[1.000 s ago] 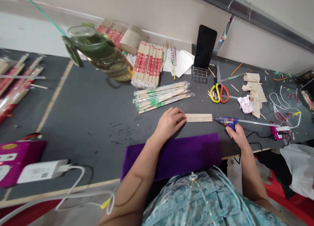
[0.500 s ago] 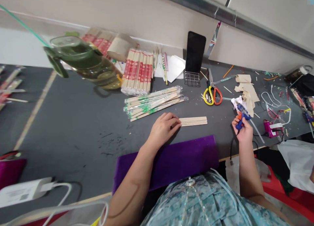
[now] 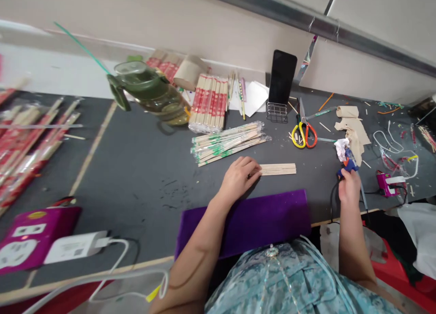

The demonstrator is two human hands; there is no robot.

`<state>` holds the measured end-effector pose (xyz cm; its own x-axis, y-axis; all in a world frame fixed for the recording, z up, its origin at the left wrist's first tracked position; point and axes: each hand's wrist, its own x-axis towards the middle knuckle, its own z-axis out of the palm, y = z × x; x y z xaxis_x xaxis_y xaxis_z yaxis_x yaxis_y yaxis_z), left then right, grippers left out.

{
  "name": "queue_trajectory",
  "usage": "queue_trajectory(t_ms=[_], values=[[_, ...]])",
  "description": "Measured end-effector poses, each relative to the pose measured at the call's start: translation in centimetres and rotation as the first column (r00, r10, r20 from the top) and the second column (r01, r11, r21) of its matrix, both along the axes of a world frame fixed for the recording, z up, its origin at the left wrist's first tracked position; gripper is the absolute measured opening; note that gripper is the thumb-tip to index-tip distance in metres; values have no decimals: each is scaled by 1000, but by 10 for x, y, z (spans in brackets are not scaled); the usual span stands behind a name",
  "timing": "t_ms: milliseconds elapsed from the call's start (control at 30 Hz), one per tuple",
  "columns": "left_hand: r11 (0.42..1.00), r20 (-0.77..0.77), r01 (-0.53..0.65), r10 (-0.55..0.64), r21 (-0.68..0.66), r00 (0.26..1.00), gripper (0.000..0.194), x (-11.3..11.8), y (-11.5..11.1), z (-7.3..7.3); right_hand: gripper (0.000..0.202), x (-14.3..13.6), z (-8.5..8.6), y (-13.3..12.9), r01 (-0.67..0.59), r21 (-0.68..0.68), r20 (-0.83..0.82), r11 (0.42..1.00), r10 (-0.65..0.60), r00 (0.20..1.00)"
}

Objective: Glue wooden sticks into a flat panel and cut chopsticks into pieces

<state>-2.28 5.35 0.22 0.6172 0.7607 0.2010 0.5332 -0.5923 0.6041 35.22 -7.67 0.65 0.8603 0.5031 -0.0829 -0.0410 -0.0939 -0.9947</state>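
Observation:
A row of thin wooden sticks [image 3: 278, 169] lies side by side on the dark table. My left hand [image 3: 241, 177] is closed over their left end, its fingers hiding that part. On the right, my right hand [image 3: 349, 186] grips a blue hot glue gun [image 3: 350, 165] with an orange part and a clear glue stick trailing out of it. The gun's front end is beside a crumpled white tissue [image 3: 341, 149]. Just behind the sticks is a pile of chopsticks in clear, green-printed wrappers [image 3: 230, 142]. A purple cloth-covered pad [image 3: 262, 221] lies under my left forearm.
Scissors [image 3: 304, 131] with yellow and red handles, a phone on a wire stand [image 3: 282, 80], and red-wrapped chopsticks [image 3: 208, 102] stand behind. A green-lidded jug [image 3: 153, 93] is at back left. Magenta power strips [image 3: 37, 239] with cables sit left and right. Brown paper [image 3: 354, 134] lies at right.
My right hand has lowered the glue gun, turning it so it lies flatter near the tissue. My left hand stays on the sticks. The view has swung left, showing more red-wrapped chopsticks.

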Motion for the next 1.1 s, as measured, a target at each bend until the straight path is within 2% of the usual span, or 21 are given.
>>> queue_trajectory(t_ms=[67,100,133,167,200,267,300,367,467,600,867,1100], values=[[1000,-5,-9,9,5,1000,14,0,-1,0,49,-17,7,-6,-22,-43,191,999,30,981],[1000,-9,-12,12,8,1000,13,0,-1,0,54,-28,11,-7,-76,-113,377,991,113,919],[1000,-15,-15,15,11,1000,13,1,-1,0,55,-40,14,-7,-143,-208,550,968,237,801],[1000,-21,-17,18,14,1000,14,1,-2,0,53,-52,17,-4,-228,-284,652,931,362,667],[1000,-26,-20,20,18,999,15,1,-2,0,53,-64,20,2,-353,-378,680,856,516,521],[999,-27,-27,27,32,999,21,1,-3,0,58,-84,20,17,-515,-507,674,691,690,263],[999,-24,-32,34,41,999,26,2,-3,0,61,-91,18,26,-540,-558,650,630,736,188],[998,-22,-42,43,55,999,35,2,-3,-2,66,-100,12,42,-556,-623,602,551,791,110],[998,-42,-37,40,54,998,35,2,-2,-5,68,-103,1,57,-585,-631,566,510,818,102],[999,-43,-19,21,46,999,26,2,0,-8,65,-101,-8,59,-621,-577,580,530,802,145],[999,-28,-28,29,36,999,24,3,2,-10,58,-103,-12,58,-645,-527,575,553,791,209],[999,-36,-41,42,26,998,24,5,5,-12,55,-101,-17,61,-675,-481,589,560,776,224]])
